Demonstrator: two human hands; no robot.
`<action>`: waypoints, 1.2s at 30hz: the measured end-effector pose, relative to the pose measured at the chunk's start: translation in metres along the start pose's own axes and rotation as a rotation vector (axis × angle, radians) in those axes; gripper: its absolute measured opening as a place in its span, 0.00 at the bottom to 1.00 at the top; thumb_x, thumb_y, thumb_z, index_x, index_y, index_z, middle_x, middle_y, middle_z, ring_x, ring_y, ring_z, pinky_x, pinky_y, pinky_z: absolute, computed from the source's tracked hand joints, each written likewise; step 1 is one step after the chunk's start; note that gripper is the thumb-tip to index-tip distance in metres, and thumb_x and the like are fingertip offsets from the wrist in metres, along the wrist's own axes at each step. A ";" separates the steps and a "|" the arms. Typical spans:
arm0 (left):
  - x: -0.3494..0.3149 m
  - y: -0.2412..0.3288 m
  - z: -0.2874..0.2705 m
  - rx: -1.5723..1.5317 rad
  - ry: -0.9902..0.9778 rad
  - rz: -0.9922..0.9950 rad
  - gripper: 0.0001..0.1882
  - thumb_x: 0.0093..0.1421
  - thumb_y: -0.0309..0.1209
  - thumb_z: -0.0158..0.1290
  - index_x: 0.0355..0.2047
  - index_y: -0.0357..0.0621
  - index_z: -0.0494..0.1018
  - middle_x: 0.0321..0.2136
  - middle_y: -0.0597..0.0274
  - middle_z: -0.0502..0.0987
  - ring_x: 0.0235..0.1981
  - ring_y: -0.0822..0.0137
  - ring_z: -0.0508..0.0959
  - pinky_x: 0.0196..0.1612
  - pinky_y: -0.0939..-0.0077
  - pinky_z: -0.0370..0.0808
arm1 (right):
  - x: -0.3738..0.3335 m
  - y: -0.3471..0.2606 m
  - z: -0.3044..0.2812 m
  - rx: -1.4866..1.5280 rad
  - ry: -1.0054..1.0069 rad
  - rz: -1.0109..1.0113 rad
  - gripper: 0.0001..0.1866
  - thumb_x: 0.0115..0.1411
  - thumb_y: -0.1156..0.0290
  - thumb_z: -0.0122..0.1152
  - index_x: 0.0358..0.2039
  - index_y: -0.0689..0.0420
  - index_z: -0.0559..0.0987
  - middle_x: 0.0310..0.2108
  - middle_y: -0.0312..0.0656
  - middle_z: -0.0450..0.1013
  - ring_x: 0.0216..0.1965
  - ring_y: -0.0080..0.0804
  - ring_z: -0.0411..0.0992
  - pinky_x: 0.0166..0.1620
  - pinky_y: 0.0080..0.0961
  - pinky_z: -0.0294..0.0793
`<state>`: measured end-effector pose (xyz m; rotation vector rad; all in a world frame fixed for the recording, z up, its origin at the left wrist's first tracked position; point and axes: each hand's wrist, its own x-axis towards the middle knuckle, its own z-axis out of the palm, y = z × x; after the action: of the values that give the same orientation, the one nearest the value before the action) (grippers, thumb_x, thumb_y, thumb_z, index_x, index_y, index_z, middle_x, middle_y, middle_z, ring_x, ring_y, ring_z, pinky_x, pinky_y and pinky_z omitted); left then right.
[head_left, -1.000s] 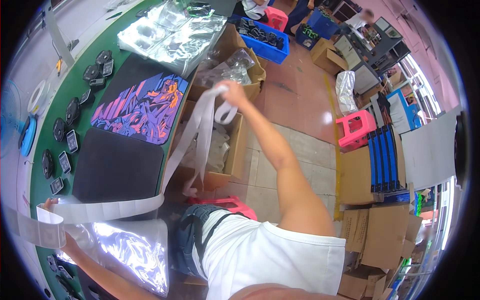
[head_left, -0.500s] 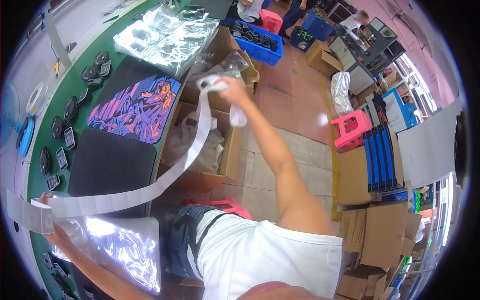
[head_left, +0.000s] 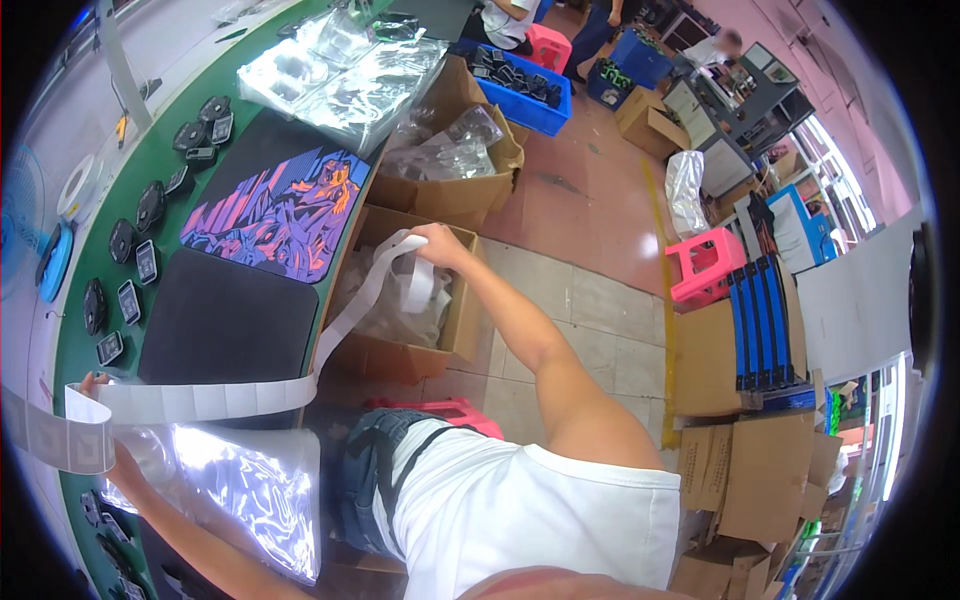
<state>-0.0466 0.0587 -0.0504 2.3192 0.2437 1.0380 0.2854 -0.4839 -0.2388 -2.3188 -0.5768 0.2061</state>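
Note:
A long white label strip [head_left: 215, 400] runs in a slack curve from my left hand to my right. My right hand [head_left: 437, 245] pinches it above an open cardboard box [head_left: 458, 315], and its loose end hangs below the fingers. My left hand [head_left: 97, 386] is at the far left, by the edge of the green table; its fingertips show above the strip, and the strip covers most of the rest. Past that hand, the strip bends round toward the left rim, its printed squares facing out. Under the strip lies a stack of clear plastic bags [head_left: 240, 490].
Two dark mats lie on the green table, one with a colourful picture [head_left: 285, 215], beside a row of black devices [head_left: 150, 205]. More plastic bags [head_left: 340, 80] lie at the far end. Another cardboard box [head_left: 455, 185], a blue bin [head_left: 525, 90] and pink stools [head_left: 705, 265] stand on the floor.
My right hand has come down and nearer, from over the far box to over the near one, bringing the strip's end with it. The strip sags more. My left hand has barely moved.

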 end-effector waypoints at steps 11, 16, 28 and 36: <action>-0.020 -0.021 -0.014 -0.042 0.119 -0.124 0.19 0.68 0.36 0.46 0.48 0.31 0.76 0.43 0.53 0.80 0.45 0.65 0.76 0.52 0.67 0.70 | -0.009 0.006 0.035 -0.397 -0.441 0.065 0.36 0.47 0.72 0.62 0.61 0.59 0.70 0.57 0.56 0.70 0.60 0.51 0.68 0.61 0.41 0.68; -0.005 -0.018 0.005 -0.018 0.182 0.013 0.17 0.67 0.35 0.46 0.44 0.34 0.78 0.43 0.52 0.81 0.46 0.60 0.76 0.54 0.68 0.68 | -0.026 -0.001 0.017 -0.441 -0.544 -0.048 0.39 0.46 0.63 0.71 0.59 0.60 0.71 0.58 0.54 0.69 0.57 0.46 0.70 0.59 0.36 0.69; 0.008 0.041 0.023 -0.170 0.316 -0.049 0.17 0.73 0.32 0.43 0.56 0.37 0.70 0.54 0.60 0.73 0.58 0.70 0.68 0.62 0.77 0.61 | -0.078 -0.276 0.070 0.392 -0.385 -0.476 0.17 0.59 0.72 0.64 0.48 0.63 0.79 0.38 0.39 0.80 0.38 0.24 0.77 0.43 0.21 0.74; -0.005 -0.036 -0.003 0.156 0.129 -0.004 0.23 0.71 0.44 0.43 0.54 0.37 0.71 0.48 0.57 0.77 0.48 0.62 0.73 0.58 0.75 0.63 | -0.031 -0.329 0.041 1.236 -0.723 -0.188 0.08 0.63 0.69 0.62 0.39 0.59 0.77 0.30 0.36 0.77 0.26 0.17 0.74 0.29 0.15 0.73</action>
<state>-0.0494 0.0872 -0.0725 2.3901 0.3923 1.2073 0.1313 -0.2640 -0.0417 -0.9408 -0.7094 1.0047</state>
